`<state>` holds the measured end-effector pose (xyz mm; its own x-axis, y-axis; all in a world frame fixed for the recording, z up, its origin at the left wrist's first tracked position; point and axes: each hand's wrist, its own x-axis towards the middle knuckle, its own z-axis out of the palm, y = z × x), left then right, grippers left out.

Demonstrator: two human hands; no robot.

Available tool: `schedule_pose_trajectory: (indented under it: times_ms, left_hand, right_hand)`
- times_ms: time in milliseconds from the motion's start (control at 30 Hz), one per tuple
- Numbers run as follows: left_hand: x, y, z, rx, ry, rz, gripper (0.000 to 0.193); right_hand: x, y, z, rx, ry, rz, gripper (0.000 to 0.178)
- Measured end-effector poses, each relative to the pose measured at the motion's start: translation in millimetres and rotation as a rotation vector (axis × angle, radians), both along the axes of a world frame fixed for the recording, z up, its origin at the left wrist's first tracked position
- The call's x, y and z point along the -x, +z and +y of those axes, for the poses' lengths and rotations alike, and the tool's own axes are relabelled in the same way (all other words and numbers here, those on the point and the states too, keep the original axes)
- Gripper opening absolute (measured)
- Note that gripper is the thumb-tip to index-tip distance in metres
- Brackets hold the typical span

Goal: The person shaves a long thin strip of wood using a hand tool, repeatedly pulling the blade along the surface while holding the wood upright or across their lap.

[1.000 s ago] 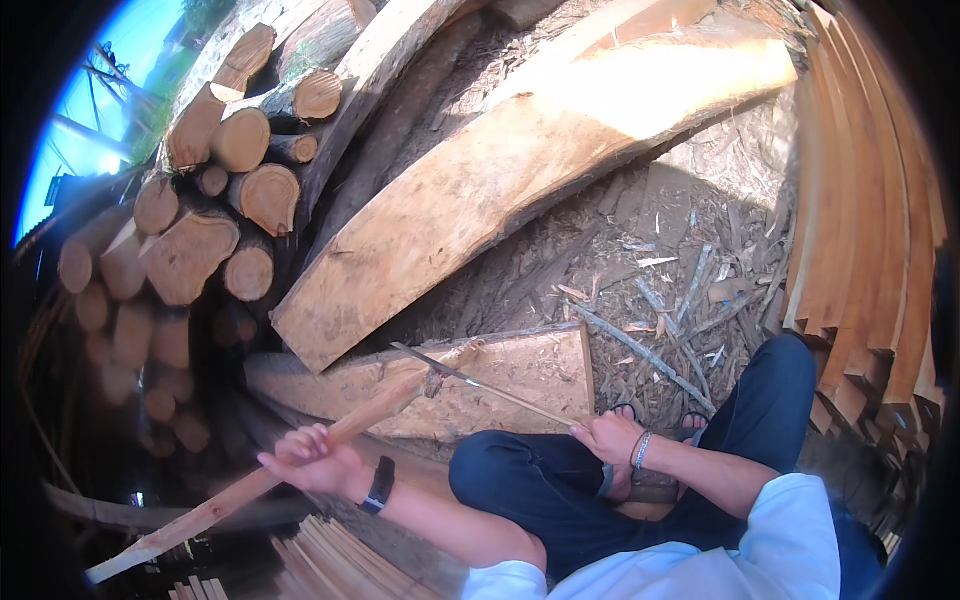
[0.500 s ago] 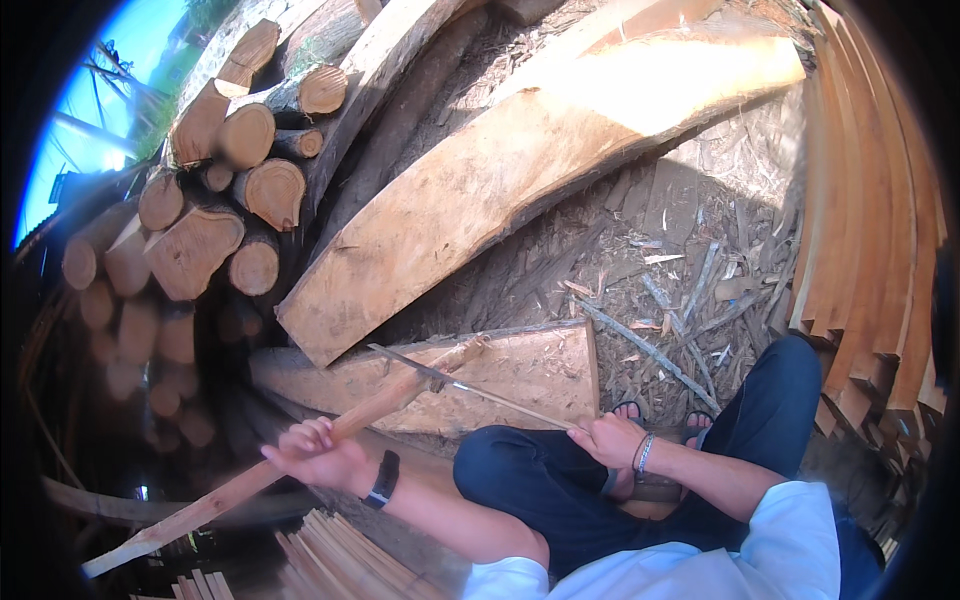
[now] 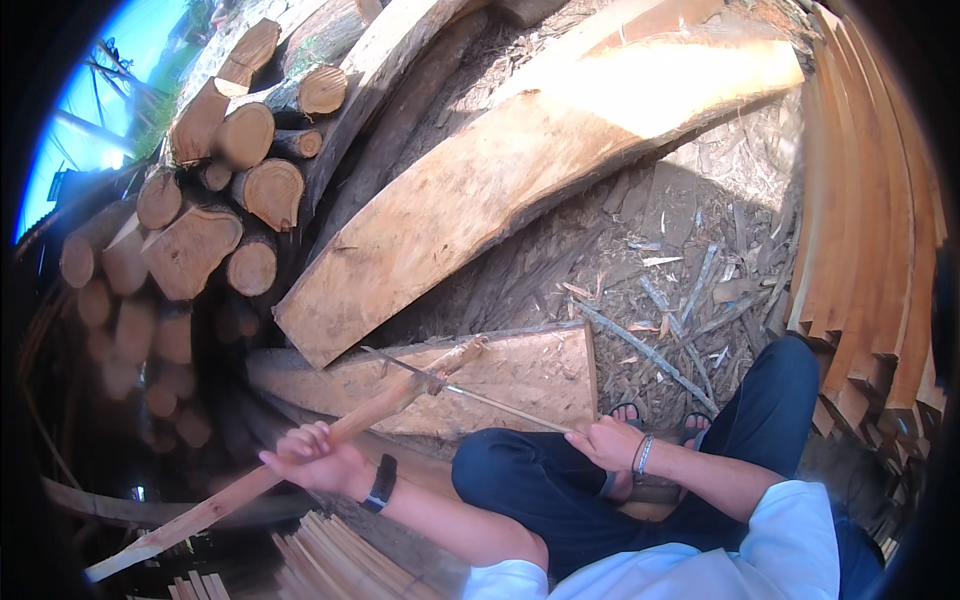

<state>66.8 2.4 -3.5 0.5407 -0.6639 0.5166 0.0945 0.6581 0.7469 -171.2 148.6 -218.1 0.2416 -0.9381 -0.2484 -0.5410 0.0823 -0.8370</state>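
A long, roughly peeled wooden pole (image 3: pixel 200 515) slants from the lower left up to the middle. My left hand (image 3: pixel 318 460) is closed around it, fingers curled over the top, a dark band on the wrist. The pole's far end lies over a short, thick wood slab (image 3: pixel 530 375). In front of my knees, my right hand (image 3: pixel 608 442) grips the pale handle of a long, thin-bladed knife (image 3: pixel 500 402). Its dark blade crosses the pole near the far end, seen almost edge-on. A small dark curl or knot shows where they meet.
Stacked logs (image 3: pixel 272 195) rise at the left. One large sawn slab (image 3: pixel 420 240) runs diagonally behind the work. Thin sticks (image 3: pixel 645 350) and chips litter the ground. Long boards (image 3: pixel 870 230) line the right, and narrow wood strips (image 3: pixel 345 560) lie at lower left.
My right hand and the knife have shifted slightly left, the blade's tip with them. My left hand keeps its hold, and the pole has hardly moved.
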Motion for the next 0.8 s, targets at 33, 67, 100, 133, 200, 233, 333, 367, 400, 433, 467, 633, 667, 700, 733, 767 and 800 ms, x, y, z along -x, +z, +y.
schedule_pose_trajectory:
  times_ms: [33,67,100,133,200,233,333,367,400,433,467,633,667,700,733,767,800]
  left_hand:
    - [3.0,-0.1,-0.6,-0.002,-0.012,-0.003,0.051]
    - [5.6,-0.4,-1.1,-0.003,-0.023,-0.003,0.051]
    - [8.1,0.2,-0.7,-0.004,-0.031,-0.009,0.051]
    - [8.1,0.6,-1.3,-0.012,-0.024,-0.007,0.051]
    - [8.0,1.9,0.2,-0.015,0.009,0.000,0.051]
    - [6.5,2.0,2.4,-0.011,0.009,-0.006,0.051]
    - [0.8,0.7,-2.5,-0.003,-0.019,-0.020,0.051]
    - [0.5,-0.1,-1.8,-0.002,-0.014,-0.016,0.052]
    - [0.5,-1.5,-0.7,-0.001,-0.010,-0.013,0.052]
    - [0.8,-0.6,-0.4,-0.003,-0.009,-0.008,0.052]
    - [1.7,-0.8,0.2,-0.005,-0.008,-0.005,0.052]
    - [8.2,0.0,-2.0,-0.010,-0.029,-0.007,0.052]
    - [6.1,1.5,0.5,-0.012,-0.006,-0.007,0.052]
    - [3.6,2.3,2.2,-0.014,0.017,-0.006,0.052]
    - [3.3,1.2,1.7,-0.002,-0.005,-0.019,0.053]
    - [2.4,-0.6,-0.4,0.009,-0.026,-0.032,0.053]
    - [1.8,-1.6,-0.9,0.020,-0.047,-0.045,0.054]
  right_hand:
    - [-1.8,-22.7,1.4,0.039,-0.118,0.032,0.050]
    - [-1.5,-44.8,1.6,-0.009,-0.138,0.066,0.051]
    - [-1.7,-66.3,2.4,-0.058,-0.156,0.094,0.051]
    - [-3.7,-76.1,4.2,-0.105,-0.176,0.128,0.052]
    - [-15.6,-57.9,11.2,0.057,-0.142,0.227,0.056]
    - [-10.4,-51.7,10.4,0.005,-0.101,0.153,0.051]
    - [-9.3,-21.6,6.9,-0.016,-0.036,-0.018,0.049]
    - [-7.2,-13.7,6.4,-0.001,-0.012,-0.062,0.051]
    - [-2.9,-11.0,5.5,-0.016,-0.007,-0.051,0.050]
    - [-2.1,-7.8,3.4,-0.028,-0.006,-0.047,0.049]
    - [-2.2,-6.2,1.5,-0.039,-0.006,-0.044,0.049]
    - [-1.4,-76.8,9.4,0.013,-0.097,0.176,0.049]
    - [-5.3,-58.8,8.6,0.035,-0.081,0.151,0.051]
    - [-10.6,-39.4,9.2,0.058,-0.066,0.126,0.053]
    - [-12.3,-21.7,11.2,0.073,-0.058,0.100,0.055]
    - [-10.1,-13.1,8.6,0.069,-0.081,0.076,0.056]
    - [-9.8,-33.3,9.1,0.026,-0.102,0.106,0.053]
